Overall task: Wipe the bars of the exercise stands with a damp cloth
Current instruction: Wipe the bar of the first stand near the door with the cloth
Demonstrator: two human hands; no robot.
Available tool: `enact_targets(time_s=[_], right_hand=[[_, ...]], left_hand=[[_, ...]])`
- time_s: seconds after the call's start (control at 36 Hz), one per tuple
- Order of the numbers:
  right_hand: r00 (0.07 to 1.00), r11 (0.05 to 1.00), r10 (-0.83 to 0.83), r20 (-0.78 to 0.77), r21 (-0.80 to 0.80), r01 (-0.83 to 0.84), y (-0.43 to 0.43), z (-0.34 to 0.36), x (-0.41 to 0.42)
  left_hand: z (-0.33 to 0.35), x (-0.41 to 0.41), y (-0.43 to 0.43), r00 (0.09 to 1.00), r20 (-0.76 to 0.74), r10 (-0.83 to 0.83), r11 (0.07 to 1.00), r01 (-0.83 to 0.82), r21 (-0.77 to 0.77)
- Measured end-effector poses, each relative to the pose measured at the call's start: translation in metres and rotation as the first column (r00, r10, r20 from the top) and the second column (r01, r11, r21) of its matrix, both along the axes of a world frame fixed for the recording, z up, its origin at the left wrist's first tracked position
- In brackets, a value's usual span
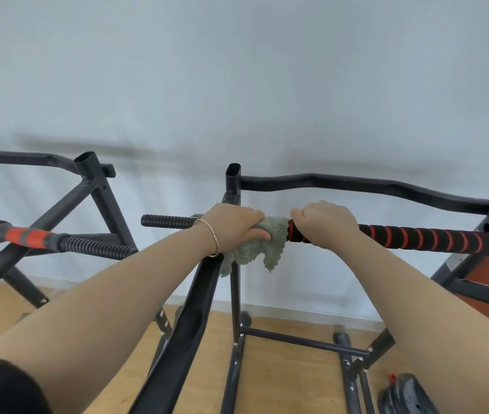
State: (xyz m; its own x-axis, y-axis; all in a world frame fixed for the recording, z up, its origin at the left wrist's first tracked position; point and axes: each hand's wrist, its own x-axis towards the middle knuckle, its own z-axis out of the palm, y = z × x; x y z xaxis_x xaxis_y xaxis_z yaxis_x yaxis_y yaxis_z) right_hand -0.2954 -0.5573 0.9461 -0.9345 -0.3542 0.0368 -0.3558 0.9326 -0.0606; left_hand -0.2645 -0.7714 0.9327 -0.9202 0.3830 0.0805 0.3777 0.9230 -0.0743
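While the striped bar (431,239) runs left to right across mid-frame, the left hand (231,224) clasps the cloth (270,246) round it just beside the right hand (325,222), which grips bare foam.

Left hand (234,222) grips green cloth (262,243) round bar; right hand (323,221) grips padded bar (434,238) beside it.

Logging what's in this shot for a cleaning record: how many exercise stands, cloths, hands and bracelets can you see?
2 exercise stands: left stand, right stand
1 cloth
2 hands: left hand, right hand
1 bracelet
Total: 6
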Motion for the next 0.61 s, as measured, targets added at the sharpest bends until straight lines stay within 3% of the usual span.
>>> enact_targets(time_s=[0.03,0.14,0.19,0.25,0.33,0.36,0.5,0.56,0.61], right_hand=[[0.990,0.995,0.058,-0.132,0.087,-0.046,0.003,-0.011,0.005],[0.867,0.997,0.046,-0.496,-0.030,-0.070,0.011,-0.041,0.021],[0.845,0.997,0.030,-0.535,-0.043,-0.062,0.011,-0.043,0.022],[0.916,0.998,0.031,-0.400,0.068,-0.004,0.008,-0.039,0.019],[0.982,0.997,-0.069,-0.176,-0.047,0.062,-0.001,-0.016,-0.001],[0.993,0.992,-0.109,-0.038,-0.064,0.106,-0.006,-0.008,-0.006],[0.939,0.971,-0.162,0.303,-0.122,0.207,-0.020,0.009,-0.009],[0.920,0.965,-0.157,0.360,-0.144,0.221,-0.020,0.011,-0.005],[0.946,0.971,-0.146,0.291,-0.141,0.193,-0.017,0.008,-0.005]], left_hand=[[-0.001,0.001,-0.004,1.000,-0.015,-0.018,0.999,0.019,0.034],[-0.006,0.005,-0.017,0.995,-0.070,-0.074,0.995,0.079,0.069],[-0.007,0.008,-0.019,0.996,-0.058,-0.072,0.993,0.077,0.089],[-0.007,0.009,-0.018,0.998,-0.040,-0.043,0.991,0.048,0.124],[-0.002,0.009,-0.012,0.999,-0.008,0.034,0.991,-0.032,0.128],[0.000,0.009,-0.010,0.999,0.002,0.052,0.992,-0.052,0.119],[0.000,0.007,-0.006,0.996,-0.011,0.092,0.990,-0.090,0.110],[0.000,0.008,-0.006,0.996,-0.038,0.078,0.991,-0.074,0.109],[0.000,0.008,-0.008,0.996,-0.059,0.059,0.993,-0.052,0.107]])
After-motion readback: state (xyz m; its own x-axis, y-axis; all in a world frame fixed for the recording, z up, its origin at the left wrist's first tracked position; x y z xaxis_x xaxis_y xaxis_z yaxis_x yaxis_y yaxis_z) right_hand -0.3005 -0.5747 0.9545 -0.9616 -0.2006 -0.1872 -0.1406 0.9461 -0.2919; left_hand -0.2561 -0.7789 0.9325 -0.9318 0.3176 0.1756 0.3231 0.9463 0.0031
